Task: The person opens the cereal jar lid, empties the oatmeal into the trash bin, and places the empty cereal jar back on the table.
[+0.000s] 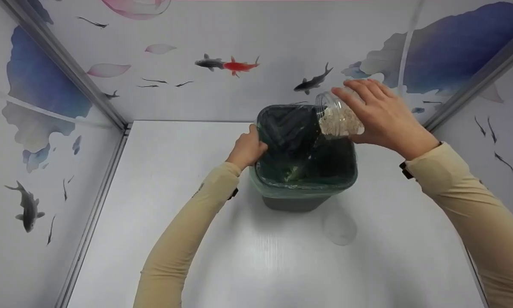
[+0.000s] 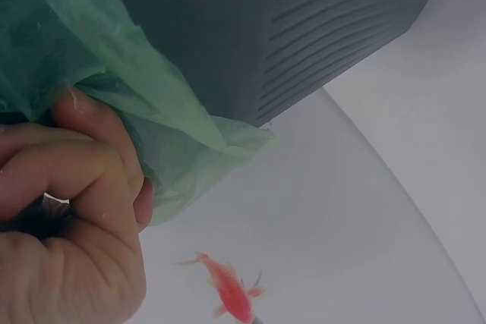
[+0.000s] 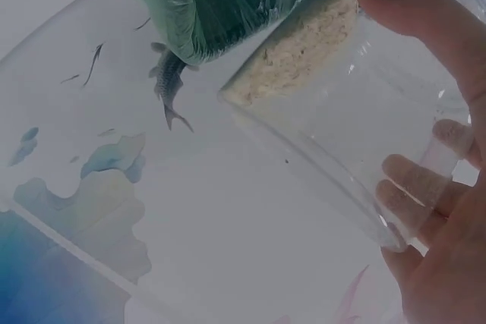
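A dark grey trash can [image 1: 295,206] lined with a green plastic bag [image 1: 277,190] stands on the white table. At its left rim, my left hand [image 1: 247,147] holds the bag's folded edge; in the left wrist view the curled fingers [image 2: 99,130] meet the green film. My right hand [image 1: 382,113] grips a clear jar [image 1: 327,100], tipped sideways over the can's right side, mouth toward the inside. Pale flakes [image 3: 304,51] lie along the jar's lower wall, and a thin trail of bits falls into the bag. The can's bottom is too dark to make out.
A clear round lid [image 1: 339,229] lies on the white table [image 1: 175,205] in front of the can, to the right. White panels [image 1: 256,25] printed with fish and petals rise behind the table and at both sides, joined by metal strips.
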`<state>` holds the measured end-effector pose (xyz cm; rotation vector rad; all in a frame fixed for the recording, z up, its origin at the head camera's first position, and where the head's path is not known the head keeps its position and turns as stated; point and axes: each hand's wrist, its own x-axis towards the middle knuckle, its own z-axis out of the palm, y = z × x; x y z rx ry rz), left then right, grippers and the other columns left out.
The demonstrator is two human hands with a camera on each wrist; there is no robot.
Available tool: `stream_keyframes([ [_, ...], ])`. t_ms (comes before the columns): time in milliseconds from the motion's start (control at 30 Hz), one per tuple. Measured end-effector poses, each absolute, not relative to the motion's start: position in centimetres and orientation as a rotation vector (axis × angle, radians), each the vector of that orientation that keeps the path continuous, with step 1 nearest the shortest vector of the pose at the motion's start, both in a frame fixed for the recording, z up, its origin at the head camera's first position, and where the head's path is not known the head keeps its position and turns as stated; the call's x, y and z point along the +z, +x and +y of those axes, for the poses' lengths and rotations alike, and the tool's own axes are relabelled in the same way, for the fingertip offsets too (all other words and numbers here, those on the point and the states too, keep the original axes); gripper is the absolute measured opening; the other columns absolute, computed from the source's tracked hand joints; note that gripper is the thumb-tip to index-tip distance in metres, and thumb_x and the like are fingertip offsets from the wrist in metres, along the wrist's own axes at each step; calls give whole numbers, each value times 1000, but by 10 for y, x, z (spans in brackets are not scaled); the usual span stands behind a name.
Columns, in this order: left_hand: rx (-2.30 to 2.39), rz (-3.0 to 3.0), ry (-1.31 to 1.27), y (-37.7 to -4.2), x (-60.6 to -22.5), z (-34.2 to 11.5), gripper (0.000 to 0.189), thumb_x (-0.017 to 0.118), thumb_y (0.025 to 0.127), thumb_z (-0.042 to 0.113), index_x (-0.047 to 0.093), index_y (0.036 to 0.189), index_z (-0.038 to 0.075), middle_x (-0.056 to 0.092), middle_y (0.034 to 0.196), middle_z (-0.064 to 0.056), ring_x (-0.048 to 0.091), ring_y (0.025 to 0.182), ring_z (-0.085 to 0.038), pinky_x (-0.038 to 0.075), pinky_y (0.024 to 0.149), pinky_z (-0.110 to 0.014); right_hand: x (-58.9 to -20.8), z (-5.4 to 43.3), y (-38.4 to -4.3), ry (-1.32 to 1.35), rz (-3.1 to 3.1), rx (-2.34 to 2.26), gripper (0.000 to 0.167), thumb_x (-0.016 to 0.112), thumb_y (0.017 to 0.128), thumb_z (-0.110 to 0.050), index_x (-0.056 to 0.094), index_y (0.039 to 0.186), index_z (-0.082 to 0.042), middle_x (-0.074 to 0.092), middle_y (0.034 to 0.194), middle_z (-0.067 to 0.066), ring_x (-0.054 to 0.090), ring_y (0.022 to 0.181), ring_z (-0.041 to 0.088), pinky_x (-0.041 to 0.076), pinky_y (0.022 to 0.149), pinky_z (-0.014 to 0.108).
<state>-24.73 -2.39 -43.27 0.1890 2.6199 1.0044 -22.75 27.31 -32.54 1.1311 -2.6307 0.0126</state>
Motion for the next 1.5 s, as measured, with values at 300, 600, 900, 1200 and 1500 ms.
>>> stream_keyframes([
  [300,1024,2628,194,-245,-433,-27,63,50,95,9,20,147,-9,49,77,-6,48,60,-16,44,54,-28,-327,272,-229,1144,-2614,-5,115,96,50,-21,35,147,-8,42,137,25,40,125,43,26,106,53],
  [600,1032,2613,189,-246,-433,-28,64,50,95,9,18,148,-9,49,77,-5,48,61,-16,45,55,-29,-323,274,-229,1131,-2671,43,113,95,53,-18,34,148,-8,40,140,25,38,126,44,23,108,53],
  [900,1028,2632,239,-247,-434,-30,65,49,95,9,17,148,-10,45,67,-2,43,53,-14,41,53,-29,-319,273,-228,1140,-2687,63,113,95,53,-15,34,148,-7,40,139,25,37,127,42,20,109,51],
  [1200,1030,2622,232,-247,-435,-27,62,50,95,8,20,147,-9,46,69,-2,45,54,-14,41,52,-27,-325,276,-226,1115,-2671,42,113,95,53,-16,34,148,-8,40,139,25,38,125,44,22,109,52],
  [1500,1037,2630,229,-247,-435,-27,62,50,95,8,21,146,-10,48,73,-4,48,56,-15,43,52,-27,-327,274,-225,1111,-2688,22,113,95,53,-16,33,148,-8,39,139,26,37,126,45,21,108,53],
])
